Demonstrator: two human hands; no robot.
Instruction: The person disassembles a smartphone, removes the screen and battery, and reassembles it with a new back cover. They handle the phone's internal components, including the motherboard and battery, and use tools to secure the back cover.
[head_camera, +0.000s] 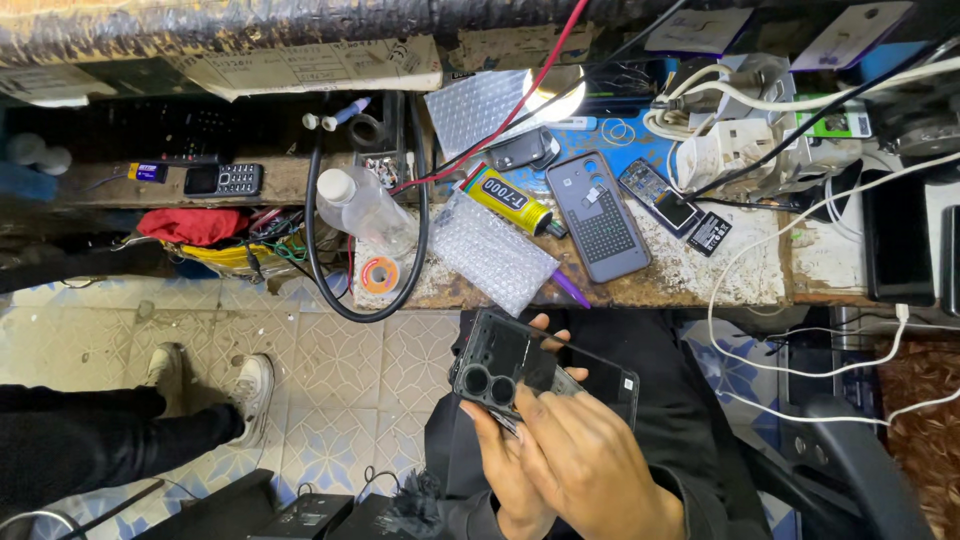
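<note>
Both of my hands are low in the middle of the view, above my lap. My left hand grips a black phone back cover from below; the cover has two round camera holes at its lower end. My right hand lies over it, its fingers on the cover and on the dark phone that sits partly under the cover. One fingertip shows at the cover's upper edge. Whether the cover is seated on the phone or loose, I cannot tell.
The workbench ahead holds a grey phone shell, a yellow-and-black glue tube, a bubble-wrap bag, a clear bottle, an orange spool, a battery and a keypad phone. Cables cross it. Another person's shoes stand on the left.
</note>
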